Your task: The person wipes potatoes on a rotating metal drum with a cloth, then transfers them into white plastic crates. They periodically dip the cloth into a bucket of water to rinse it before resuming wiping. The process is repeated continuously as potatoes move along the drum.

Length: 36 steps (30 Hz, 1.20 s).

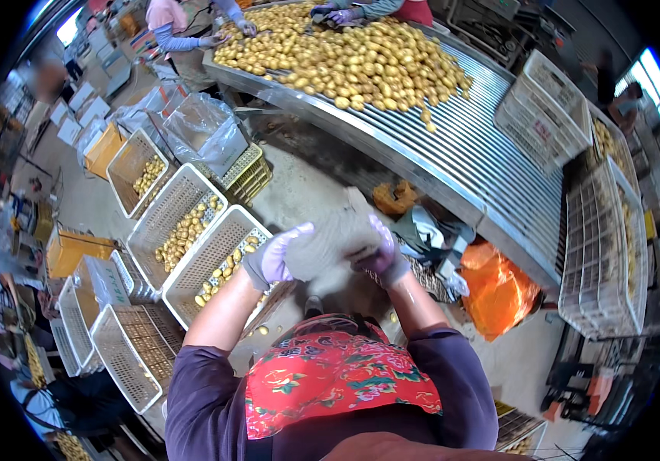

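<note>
Grey, soft-looking stuff, prob. cloth: a grey bundle (335, 242) sits b/w the two hands, out in front of the red floral apron (341, 369), above the floor & short of the roller table (483, 154). L hand (280, 257), in a lavender glove w/ grey cuff, holds it from one side; R hand (380, 247), gloved the same, holds the other, fingers partly hidden. Both stand a bundle's width apart, not wide. Blur hides the exact grip & the bundle's shape, so can't tell how tight, or if it's one piece or more. To handle it well: keep fingers hooked over opp. edges, pressure even L/R, elbows bent & forearms level, as soft stuff prob. folds or slips if one side slackens. Best to work over the floor gap, clear of the white crate (208, 252) near the L forearm, so nothing drops on the potatoes (228, 270) in it. Watch the R side too: an orange bag (499, 288) lies beyond that hand, under the table edge, & loose corners could snag. Small, controlled moves beat big swings here, imo.
</note>
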Tool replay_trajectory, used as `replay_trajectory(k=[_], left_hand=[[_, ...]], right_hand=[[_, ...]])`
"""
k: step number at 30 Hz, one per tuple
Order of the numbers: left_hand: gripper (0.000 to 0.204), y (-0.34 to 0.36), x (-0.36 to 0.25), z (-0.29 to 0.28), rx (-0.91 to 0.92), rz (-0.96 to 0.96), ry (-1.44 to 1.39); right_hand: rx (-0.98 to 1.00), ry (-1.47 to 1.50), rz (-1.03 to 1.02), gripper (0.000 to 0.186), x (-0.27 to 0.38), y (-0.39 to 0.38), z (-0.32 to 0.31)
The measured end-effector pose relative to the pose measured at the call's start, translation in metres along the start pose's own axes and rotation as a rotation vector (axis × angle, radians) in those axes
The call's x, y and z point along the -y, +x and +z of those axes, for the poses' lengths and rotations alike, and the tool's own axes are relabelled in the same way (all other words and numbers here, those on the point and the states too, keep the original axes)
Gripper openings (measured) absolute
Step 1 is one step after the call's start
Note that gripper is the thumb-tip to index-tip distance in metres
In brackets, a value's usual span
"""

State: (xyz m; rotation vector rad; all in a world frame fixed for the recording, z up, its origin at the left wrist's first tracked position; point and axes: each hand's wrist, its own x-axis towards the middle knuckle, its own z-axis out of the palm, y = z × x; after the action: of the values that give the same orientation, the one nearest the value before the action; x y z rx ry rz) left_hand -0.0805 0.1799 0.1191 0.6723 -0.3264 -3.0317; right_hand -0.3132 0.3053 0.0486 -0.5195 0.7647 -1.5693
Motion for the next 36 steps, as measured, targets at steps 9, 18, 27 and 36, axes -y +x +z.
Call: replay_trajectory(k=[9,18,27,36], left_hand=[[0.043,0.071,-0.194,0.026,0.246,0.312,0.319],[0.051,0.198,-0.361,0.056,0.016,0.562,0.723],[0.053,0.275,-0.572,0.084,0.035,1.148,1.035],[0.070,0.327,-0.768,-0.080,-0.603,0.724,2.283]], right_hand=[[0.129,0.508,0.079,0.053,0.107,0.218,0.029],[0.023,0.338,-0.141,0.062,0.213,0.387,-0.028],[-0.111,-1.095,-0.849,0.022,0.312,0.558,-0.095],[-0.520,-1.601,-0.252,0.068,0.260,0.557,-0.152]])
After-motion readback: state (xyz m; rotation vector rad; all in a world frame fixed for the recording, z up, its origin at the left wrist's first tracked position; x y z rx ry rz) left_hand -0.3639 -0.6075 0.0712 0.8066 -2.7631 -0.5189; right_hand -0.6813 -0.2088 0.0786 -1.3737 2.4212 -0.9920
